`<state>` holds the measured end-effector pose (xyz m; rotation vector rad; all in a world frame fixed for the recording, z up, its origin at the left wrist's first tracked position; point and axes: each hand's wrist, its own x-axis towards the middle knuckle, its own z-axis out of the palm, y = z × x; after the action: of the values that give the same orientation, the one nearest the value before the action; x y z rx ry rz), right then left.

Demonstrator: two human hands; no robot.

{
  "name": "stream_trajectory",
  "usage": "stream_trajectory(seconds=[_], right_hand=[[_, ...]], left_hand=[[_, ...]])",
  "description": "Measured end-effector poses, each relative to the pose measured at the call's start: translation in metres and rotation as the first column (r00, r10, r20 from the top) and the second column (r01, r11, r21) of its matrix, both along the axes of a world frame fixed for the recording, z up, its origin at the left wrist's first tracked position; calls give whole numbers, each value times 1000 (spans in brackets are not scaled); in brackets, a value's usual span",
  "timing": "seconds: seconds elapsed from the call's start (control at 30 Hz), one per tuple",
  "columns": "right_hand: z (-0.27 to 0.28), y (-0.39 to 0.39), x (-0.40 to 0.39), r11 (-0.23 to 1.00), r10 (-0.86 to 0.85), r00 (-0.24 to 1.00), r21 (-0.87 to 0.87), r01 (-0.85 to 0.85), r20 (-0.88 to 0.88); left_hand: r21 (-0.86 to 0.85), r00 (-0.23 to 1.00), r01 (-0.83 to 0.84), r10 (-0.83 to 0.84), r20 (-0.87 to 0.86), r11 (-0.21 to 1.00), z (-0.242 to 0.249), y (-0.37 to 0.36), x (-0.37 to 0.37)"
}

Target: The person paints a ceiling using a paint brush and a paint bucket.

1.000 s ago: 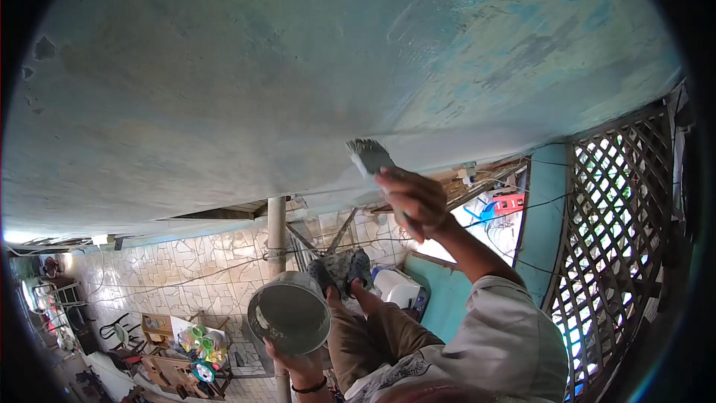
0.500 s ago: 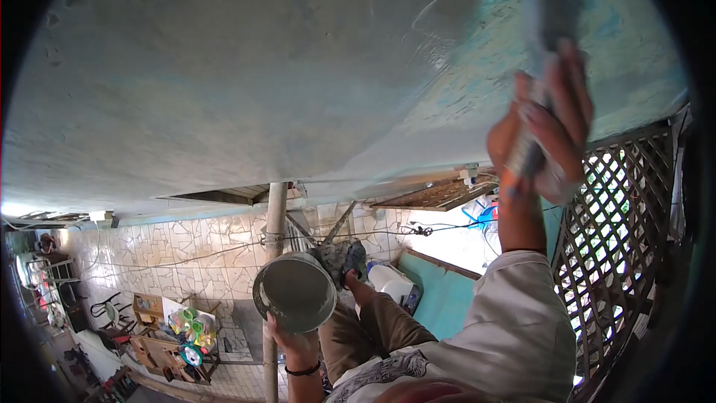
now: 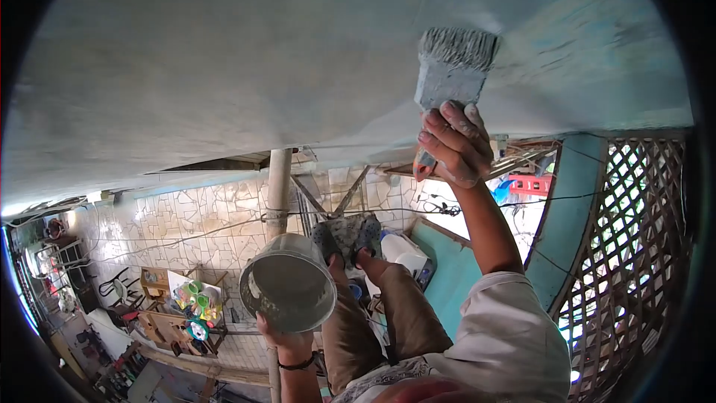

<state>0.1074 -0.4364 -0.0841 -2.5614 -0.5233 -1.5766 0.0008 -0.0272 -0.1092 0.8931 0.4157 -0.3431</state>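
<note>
My right hand is wrapped round the handle of a wide paintbrush, whose bristles are coated in grey paint and lie close against the wall surface. Grey smears mark my fingers. That surface is mostly wet-looking grey, with a paler, greenish patch at the upper right. Lower down, my left hand grips a round bucket from beneath and the side. The bucket tilts toward me, and grey paint shows inside it. A dark band circles my left wrist.
My feet in clogs stand high above a stone-patterned floor. An upright pole rises beside the bucket, and thin wires cross in front. Wooden lattice stands at the right. A cluttered table is below left.
My right hand has moved the paintbrush left and downward from the upper right. The bucket has shifted slightly left in view, still in my left hand, and the camera view has turned a little.
</note>
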Motion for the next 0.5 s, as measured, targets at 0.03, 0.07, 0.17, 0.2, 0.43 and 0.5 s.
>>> stream_trajectory(seconds=[0.03,0.07,0.17,0.2,0.43,0.5], right_hand=[[-19,-1,0,1000,7,1000,-3,-7,2],[-35,-2,-1,1000,10,1000,-6,-10,-10],[-84,-1,-1,1000,21,1000,17,-21,-14],[-96,1,1,999,24,1000,28,-24,-9],[-188,5,-1,999,40,998,27,-38,-54],[-217,5,-3,999,38,996,11,-37,-79]], left_hand=[[-4,1000,11,-11,-2,1000,-12,-3,3],[-24,1000,27,-27,2,999,-26,-7,6],[-88,997,75,-73,26,993,-71,-20,15],[-97,996,84,-81,32,992,-86,-25,18],[-10,998,63,-62,25,998,-161,-60,37],[-14,997,64,-64,35,998,-178,-70,41]])
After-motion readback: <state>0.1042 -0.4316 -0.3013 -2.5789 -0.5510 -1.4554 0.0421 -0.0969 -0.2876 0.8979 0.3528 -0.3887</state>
